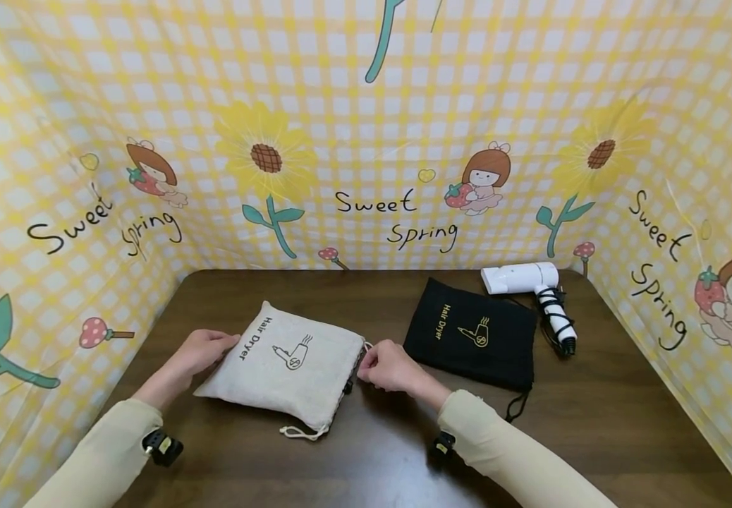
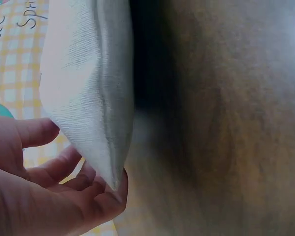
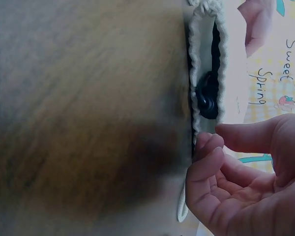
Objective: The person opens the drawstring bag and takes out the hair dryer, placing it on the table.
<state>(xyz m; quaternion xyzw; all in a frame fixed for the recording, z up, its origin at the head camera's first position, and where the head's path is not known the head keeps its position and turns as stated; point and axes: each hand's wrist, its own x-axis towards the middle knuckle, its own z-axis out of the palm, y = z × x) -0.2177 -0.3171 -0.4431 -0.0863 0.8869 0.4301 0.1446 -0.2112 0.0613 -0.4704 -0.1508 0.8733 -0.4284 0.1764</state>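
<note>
A beige drawstring bag printed "Hair Dryer" lies plump on the table, its mouth toward the right. At its left end, my left hand grips the edge; in the left wrist view the thumb touches one side and the fingers curl around the pointed corner. Thumb and fingers of my right hand pinch the rim of the mouth near its far end. The right wrist view shows the gathered mouth part open, with a black cord end inside. A white drawstring loop hangs from the near corner.
A black drawstring bag with gold "Hair Dryer" print lies flat to the right. Behind it at the back right is a white hair dryer, black cord wound around its handle. A yellow checked cloth surrounds the brown table.
</note>
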